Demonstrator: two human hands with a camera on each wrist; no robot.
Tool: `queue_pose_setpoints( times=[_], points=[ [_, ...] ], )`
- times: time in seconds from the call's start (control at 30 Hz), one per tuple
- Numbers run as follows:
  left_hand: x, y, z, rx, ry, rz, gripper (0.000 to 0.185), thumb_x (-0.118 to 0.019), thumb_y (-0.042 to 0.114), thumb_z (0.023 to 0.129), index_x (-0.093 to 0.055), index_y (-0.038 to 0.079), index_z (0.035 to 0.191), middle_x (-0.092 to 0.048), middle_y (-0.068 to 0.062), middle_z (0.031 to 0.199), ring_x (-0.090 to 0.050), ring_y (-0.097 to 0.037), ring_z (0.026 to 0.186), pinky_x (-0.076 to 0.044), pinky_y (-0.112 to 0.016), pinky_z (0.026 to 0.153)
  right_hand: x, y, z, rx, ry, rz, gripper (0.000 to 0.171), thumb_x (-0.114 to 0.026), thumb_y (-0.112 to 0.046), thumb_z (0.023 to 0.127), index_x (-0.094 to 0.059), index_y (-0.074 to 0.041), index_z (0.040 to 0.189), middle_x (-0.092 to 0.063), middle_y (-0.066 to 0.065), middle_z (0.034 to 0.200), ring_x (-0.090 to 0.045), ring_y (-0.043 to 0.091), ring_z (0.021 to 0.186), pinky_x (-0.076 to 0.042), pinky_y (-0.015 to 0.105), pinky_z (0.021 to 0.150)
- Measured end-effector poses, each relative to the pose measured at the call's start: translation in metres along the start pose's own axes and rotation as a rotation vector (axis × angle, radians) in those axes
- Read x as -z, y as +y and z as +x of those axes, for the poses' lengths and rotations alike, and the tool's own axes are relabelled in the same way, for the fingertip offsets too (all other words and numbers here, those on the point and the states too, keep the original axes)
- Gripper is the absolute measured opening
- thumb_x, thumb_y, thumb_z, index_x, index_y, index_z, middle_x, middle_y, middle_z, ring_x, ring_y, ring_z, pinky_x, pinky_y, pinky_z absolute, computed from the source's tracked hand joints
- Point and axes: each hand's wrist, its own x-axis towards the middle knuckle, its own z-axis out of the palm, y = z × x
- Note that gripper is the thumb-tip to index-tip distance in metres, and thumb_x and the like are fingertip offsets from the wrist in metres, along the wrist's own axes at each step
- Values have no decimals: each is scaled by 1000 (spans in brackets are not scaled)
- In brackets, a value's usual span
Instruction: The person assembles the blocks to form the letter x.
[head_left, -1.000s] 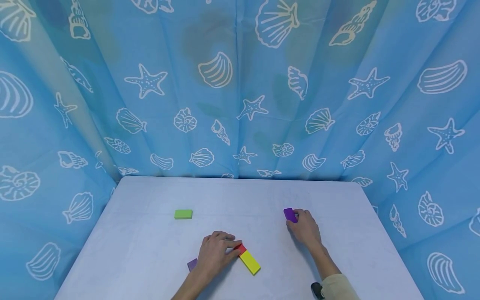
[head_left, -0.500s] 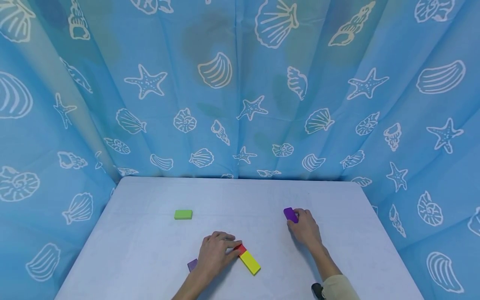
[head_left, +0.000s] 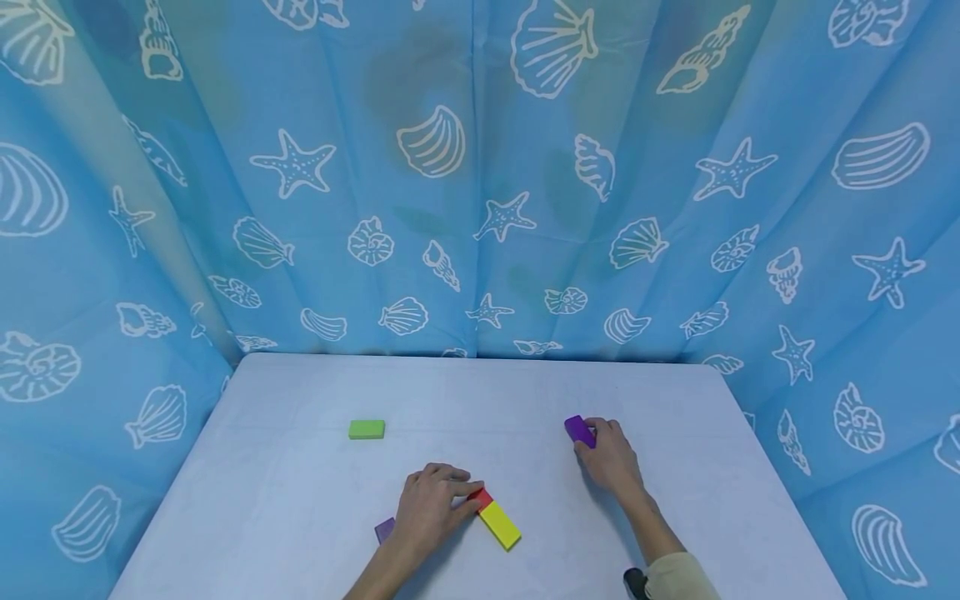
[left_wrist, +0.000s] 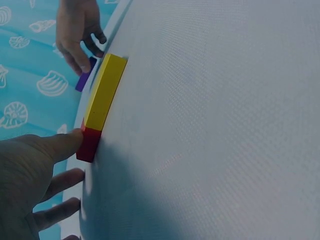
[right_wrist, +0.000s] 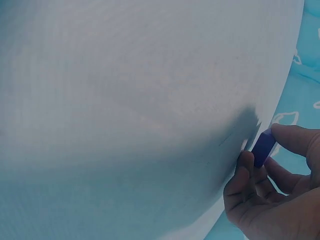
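Observation:
My right hand [head_left: 609,454] pinches a purple block [head_left: 579,430] between thumb and fingers, right of the table's middle; the right wrist view shows the purple block [right_wrist: 263,147] held at its edges by my fingertips [right_wrist: 245,162]. My left hand [head_left: 431,504] rests near the front edge with one straight finger [left_wrist: 65,145] touching the red block [head_left: 481,498], which lies end to end with a yellow block [head_left: 500,525]. The left wrist view shows the red block [left_wrist: 89,143] and yellow block [left_wrist: 104,91] in line. A second purple block [head_left: 385,528] peeks out beside my left wrist.
A green block [head_left: 366,428] lies alone at the left middle of the white table [head_left: 465,392]. A blue curtain [head_left: 480,183] printed with shells and starfish closes in the table at the back and both sides.
The purple block in my right hand has shifted very slightly to the left. My left hand and the red and yellow blocks have stayed put.

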Motion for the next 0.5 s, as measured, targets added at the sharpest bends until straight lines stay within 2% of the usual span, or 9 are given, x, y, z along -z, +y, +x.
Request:
queue_pose_setpoints(
  times=[0.5],
  points=[
    [0, -1, 0, -17, 9, -1, 27, -80, 38, 85, -78, 34, 112, -73, 8, 115, -60, -22, 112, -48, -57, 95, -2, -4, -3, 25, -12, 33, 46, -62, -10, 98, -49, 4, 139, -52, 26, 126, -58, 41, 115, -48, 60, 99]
  ],
)
